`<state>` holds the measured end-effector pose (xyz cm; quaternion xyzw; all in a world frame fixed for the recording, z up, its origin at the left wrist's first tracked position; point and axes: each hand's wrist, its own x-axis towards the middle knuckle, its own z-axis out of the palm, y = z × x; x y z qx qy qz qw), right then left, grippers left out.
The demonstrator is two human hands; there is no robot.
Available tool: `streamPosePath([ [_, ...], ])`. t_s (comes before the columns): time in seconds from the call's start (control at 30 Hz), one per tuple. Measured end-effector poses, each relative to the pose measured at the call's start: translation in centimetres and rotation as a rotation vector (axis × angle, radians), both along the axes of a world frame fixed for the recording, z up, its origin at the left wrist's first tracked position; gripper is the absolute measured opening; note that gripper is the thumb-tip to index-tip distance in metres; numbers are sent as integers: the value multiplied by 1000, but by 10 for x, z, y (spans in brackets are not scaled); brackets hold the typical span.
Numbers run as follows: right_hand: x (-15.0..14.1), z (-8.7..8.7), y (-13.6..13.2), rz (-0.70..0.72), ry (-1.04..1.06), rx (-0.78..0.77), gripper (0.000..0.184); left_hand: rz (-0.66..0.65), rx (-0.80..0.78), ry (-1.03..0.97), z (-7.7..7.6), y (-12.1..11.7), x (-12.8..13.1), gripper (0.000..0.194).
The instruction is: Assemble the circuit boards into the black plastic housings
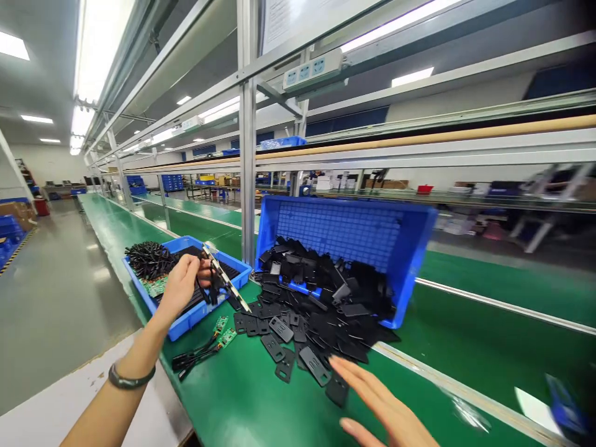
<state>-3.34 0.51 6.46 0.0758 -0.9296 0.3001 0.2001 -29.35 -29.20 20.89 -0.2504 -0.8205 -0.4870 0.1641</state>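
Note:
My left hand [186,278] is closed around a thin strip of circuit boards [227,280], seen nearly edge-on and tilted down to the right. Black cable ends hang just below these fingers. Beneath it lies a shallow blue tray [186,324] with bundled black cables [148,259] and green circuit boards [156,285]. My right hand [379,400] is partly in view at the bottom, fingers stretched out and apart, with nothing in it. Its fingertips are close to loose black plastic plates [315,365]; whether they touch is unclear.
A large blue bin [410,267] lies tipped on its side, black plates spilling onto the green bench [233,403]. Two small green boards with black cables [205,351] lie in front of the tray. A metal upright [248,136] stands behind. A clear plastic piece [465,413] lies right.

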Motion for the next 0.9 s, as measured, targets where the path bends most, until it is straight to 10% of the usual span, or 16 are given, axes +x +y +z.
streamPosePath([
  [0.1,-15,16,-36,49,135,-203,102,-318,331,-367,-12,42,51,39],
  [0.2,-15,21,-65,66,258,-287,115,-460,344,-588,-35,71,94,47],
  [0.47,18,39,-66,25,294,-398,44,-519,424,-915,-90,87,131,36],
  [0.67,13,57,-41,-31,-6,-1264,53,-720,547,-1226,-92,78,134,46],
  [0.9,7,31,-36,97,-123,-1401,44,-586,465,-1281,-103,88,140,36],
])
